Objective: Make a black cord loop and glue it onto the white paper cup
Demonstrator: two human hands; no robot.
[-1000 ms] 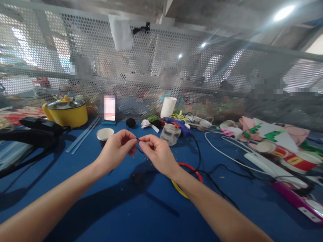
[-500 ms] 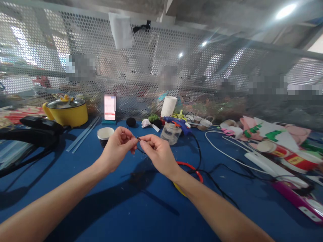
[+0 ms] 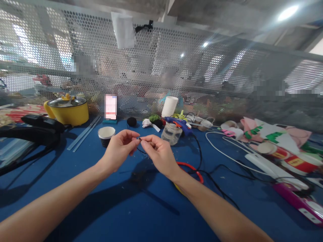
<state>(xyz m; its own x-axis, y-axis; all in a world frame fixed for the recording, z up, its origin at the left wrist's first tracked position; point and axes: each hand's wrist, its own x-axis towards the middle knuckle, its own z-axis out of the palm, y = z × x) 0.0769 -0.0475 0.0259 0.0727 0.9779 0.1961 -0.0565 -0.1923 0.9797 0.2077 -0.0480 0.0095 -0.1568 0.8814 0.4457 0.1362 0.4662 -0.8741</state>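
While the glue gun [image 3: 179, 123] is just beside the jar [image 3: 170, 135], the left hand [image 3: 118, 148] and right hand [image 3: 159, 153] have each got thumb and finger pinched almost together on a bit of cord [image 3: 140, 138], left of the jar, with a cup [image 3: 106, 132] even further left of it.

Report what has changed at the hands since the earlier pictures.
A short dark end showing below the left hand a second ago is now out of sight. No grip changed: it and the right hand still pinch the thin dark strand. The cup, yellow pot and clear jar stayed put.
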